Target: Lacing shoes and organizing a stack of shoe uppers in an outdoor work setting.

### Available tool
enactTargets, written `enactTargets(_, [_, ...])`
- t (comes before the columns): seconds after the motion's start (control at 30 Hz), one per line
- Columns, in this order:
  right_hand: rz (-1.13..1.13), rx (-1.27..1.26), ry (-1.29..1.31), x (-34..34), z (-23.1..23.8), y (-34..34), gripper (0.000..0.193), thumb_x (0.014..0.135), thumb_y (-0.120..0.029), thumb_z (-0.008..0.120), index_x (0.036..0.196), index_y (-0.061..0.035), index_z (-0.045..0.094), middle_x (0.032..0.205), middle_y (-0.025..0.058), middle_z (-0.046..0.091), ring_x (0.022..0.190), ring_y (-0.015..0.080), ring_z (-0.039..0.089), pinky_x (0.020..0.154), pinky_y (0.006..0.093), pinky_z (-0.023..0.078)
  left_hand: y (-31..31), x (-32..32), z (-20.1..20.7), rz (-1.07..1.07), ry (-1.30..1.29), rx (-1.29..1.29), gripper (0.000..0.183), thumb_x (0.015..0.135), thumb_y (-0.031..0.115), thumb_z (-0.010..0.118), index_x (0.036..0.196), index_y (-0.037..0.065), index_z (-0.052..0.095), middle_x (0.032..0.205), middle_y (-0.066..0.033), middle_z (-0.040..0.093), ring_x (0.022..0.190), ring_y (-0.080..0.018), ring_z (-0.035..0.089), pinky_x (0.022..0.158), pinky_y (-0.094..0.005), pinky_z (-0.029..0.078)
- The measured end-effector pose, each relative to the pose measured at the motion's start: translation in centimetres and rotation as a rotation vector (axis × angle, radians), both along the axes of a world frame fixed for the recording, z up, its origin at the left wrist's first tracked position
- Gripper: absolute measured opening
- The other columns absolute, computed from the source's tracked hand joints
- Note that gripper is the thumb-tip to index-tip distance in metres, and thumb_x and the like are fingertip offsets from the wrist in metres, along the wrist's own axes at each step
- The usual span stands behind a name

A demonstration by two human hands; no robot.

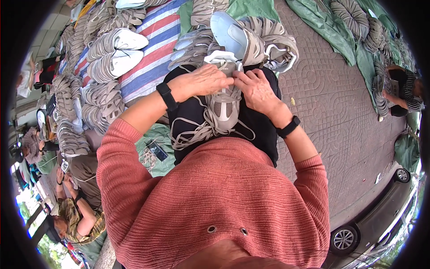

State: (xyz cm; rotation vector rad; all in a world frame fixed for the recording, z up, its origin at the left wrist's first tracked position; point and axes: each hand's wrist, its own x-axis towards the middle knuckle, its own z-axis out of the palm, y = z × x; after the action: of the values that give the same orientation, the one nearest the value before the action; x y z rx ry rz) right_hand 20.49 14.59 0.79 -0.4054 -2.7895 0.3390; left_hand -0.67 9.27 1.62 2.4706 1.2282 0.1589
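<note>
A beige-and-white shoe upper lies along my lap on dark trousers, its toe toward my body and its pale collar away from me. Over its tongue, my left hand is closed in a pinch on a shoelace. My right hand meets it from the other side, fingers bent and pinched at the lace by the eyelet edge. The fingertips nearly touch and partly hide the lace. Loose beige shoelaces hang in a bunch over my left thigh. Just beyond my hands lie stacked uppers with a pale blue lining.
Nested bundles of uppers cover a striped sheet to my left. A phone lies beside laces on green cloth. Co-workers sit at left and far right. Paving stretches right, with a parked car behind.
</note>
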Motion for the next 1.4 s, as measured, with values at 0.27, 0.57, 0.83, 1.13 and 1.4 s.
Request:
enactTargets(0.27, [0.037, -0.302, -0.019, -0.1, -2.0, -0.5, 0.027, 0.062, 0.003, 0.052, 0.088, -0.0055, 0.055, 0.089, 0.0084, 0.046, 0.086, 0.0281, 0.048, 0.076, 0.0387, 0.04, 2.4, -5.5, 2.1, 0.172, 0.051, 0.075, 0.02, 0.089, 0.02, 0.051, 0.074, 0.006, 0.052, 0.058, -0.0112, 0.053, 0.05, -0.0281, 0.053, 0.047, -0.0391, 0.037])
enactTargets(0.57, [-0.007, -0.517, 0.047, 0.3, -1.3, -0.7, 0.015, 0.074, -0.006, 0.06, 0.088, -0.0093, 0.058, 0.096, 0.0047, 0.05, 0.089, 0.0244, 0.053, 0.077, 0.0375, 0.04, 0.0, -3.4, 5.7, 0.543, -0.938, -0.846, 0.03, 0.091, 0.031, 0.054, 0.078, 0.005, 0.059, 0.064, 0.0035, 0.052, 0.056, -0.0037, 0.044, 0.054, -0.0185, 0.035])
enactTargets(0.83, [0.037, -0.262, 0.045, -0.1, -1.1, -1.2, 0.012, 0.074, -0.009, 0.064, 0.085, -0.0128, 0.061, 0.096, 0.0025, 0.049, 0.087, 0.0197, 0.054, 0.075, 0.0347, 0.037, -0.1, -3.0, 4.7, 0.637, -1.383, -0.964, 0.027, 0.094, 0.022, 0.049, 0.1, -0.002, 0.059, 0.063, 0.004, 0.039, 0.059, -0.0078, 0.038, 0.061, -0.0244, 0.038])
enactTargets(1.13, [0.168, -0.614, -0.233, -0.6, -0.3, 0.3, 0.011, 0.069, -0.008, 0.068, 0.078, -0.0107, 0.063, 0.087, 0.0033, 0.048, 0.084, 0.0195, 0.053, 0.073, 0.0334, 0.035, 0.0, -3.1, 5.7, 0.56, -1.484, -1.049, 0.03, 0.093, 0.023, 0.05, 0.102, -0.004, 0.06, 0.069, 0.0034, 0.046, 0.062, -0.0069, 0.043, 0.06, -0.0233, 0.042])
enactTargets(1.4, [0.146, 0.022, -0.008, -1.7, 0.3, -1.8, 0.009, 0.067, -0.006, 0.057, 0.075, -0.0086, 0.053, 0.08, 0.004, 0.047, 0.075, 0.0184, 0.056, 0.069, 0.0319, 0.039, 0.7, -4.1, 5.8, 0.555, -1.566, -1.046, 0.038, 0.093, 0.027, 0.049, 0.116, -0.003, 0.053, 0.071, 0.0051, 0.046, 0.063, -0.0057, 0.042, 0.058, -0.0209, 0.038])
